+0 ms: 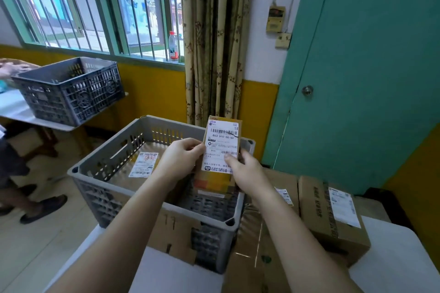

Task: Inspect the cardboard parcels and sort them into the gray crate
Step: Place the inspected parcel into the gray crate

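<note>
I hold a small cardboard parcel [221, 143] upright above the gray crate [114, 162], its white shipping label with barcodes facing me. My left hand [181, 159] grips its left edge. My right hand [242, 171] grips the lower right edge, thumb on the label. Inside the crate lies a flat parcel [142, 164] with a label on top. Two more cardboard parcels [333, 211] with labels sit on the white table to the right of the crate.
A flattened cardboard piece [176, 233] leans against the crate's near wall. A darker crate [69, 90] stands on another table at the left, with another person's hand [12, 68] and legs nearby. A teal door [357, 66] is at the right. A bottle [173, 46] stands on the windowsill.
</note>
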A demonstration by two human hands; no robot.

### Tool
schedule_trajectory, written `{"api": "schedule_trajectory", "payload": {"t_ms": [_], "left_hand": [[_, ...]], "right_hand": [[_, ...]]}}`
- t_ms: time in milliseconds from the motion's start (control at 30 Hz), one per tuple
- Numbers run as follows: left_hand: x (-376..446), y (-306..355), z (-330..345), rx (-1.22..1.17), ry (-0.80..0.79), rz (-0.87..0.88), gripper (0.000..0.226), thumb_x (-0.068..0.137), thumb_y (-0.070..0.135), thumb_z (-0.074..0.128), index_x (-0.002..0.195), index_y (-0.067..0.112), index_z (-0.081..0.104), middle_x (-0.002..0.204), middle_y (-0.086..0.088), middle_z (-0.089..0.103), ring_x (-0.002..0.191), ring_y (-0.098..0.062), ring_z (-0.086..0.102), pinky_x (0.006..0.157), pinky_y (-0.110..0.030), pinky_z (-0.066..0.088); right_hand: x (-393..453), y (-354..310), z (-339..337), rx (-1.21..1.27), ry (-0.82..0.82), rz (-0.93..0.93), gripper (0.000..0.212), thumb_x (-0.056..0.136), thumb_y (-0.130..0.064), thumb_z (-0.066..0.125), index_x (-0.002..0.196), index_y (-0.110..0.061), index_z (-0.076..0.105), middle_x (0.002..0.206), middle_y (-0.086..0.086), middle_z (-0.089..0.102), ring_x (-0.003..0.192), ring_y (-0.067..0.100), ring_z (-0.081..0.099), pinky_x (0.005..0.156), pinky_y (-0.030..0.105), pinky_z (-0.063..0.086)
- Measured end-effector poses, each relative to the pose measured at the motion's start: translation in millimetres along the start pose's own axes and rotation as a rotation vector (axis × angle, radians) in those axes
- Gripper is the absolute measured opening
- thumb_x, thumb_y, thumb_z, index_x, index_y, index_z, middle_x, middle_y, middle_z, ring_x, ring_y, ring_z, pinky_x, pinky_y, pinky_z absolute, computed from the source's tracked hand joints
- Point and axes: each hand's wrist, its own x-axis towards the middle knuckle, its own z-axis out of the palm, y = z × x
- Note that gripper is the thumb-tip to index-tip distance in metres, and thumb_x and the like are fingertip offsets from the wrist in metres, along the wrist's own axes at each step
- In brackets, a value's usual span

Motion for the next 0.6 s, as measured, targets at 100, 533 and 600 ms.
{"api": "schedule_trajectory", "payload": {"t_ms": [100, 533, 600], "left_hand": [[22, -11, -10, 0.004, -0.018, -0.011, 0.020, 0.101, 0.034, 0.061, 0.108, 0.023, 0.076, 0.098, 0.004, 0.078, 0.092, -0.019, 0.074, 0.084, -0.050, 0.064], [122, -71, -56, 0.019, -0.377, -0.072, 0.020, 0.104, 0.022, 0.059, 0.117, 0.015, 0.073, 0.091, 0.000, 0.078, 0.072, -0.010, 0.074, 0.058, -0.027, 0.061], [131, -80, -62, 0.033, -0.388, -0.072, 0.019, 0.104, 0.021, 0.060, 0.115, 0.015, 0.074, 0.093, -0.005, 0.079, 0.075, -0.017, 0.075, 0.064, -0.034, 0.064]], "right_hand": [[17, -4, 17, 0.030, -0.007, 0.043, 0.036, 0.101, -0.049, 0.052, 0.134, -0.038, 0.057, 0.117, -0.013, 0.071, 0.105, 0.014, 0.068, 0.096, 0.044, 0.057], [78, -15, 98, -0.117, 0.113, 0.250, 0.031, 0.104, -0.038, 0.051, 0.131, -0.027, 0.061, 0.115, -0.008, 0.069, 0.101, 0.015, 0.067, 0.089, 0.040, 0.059], [87, -14, 108, -0.145, 0.122, 0.270, 0.030, 0.103, -0.037, 0.052, 0.128, -0.028, 0.063, 0.114, -0.008, 0.070, 0.099, 0.014, 0.067, 0.090, 0.042, 0.059]]}}
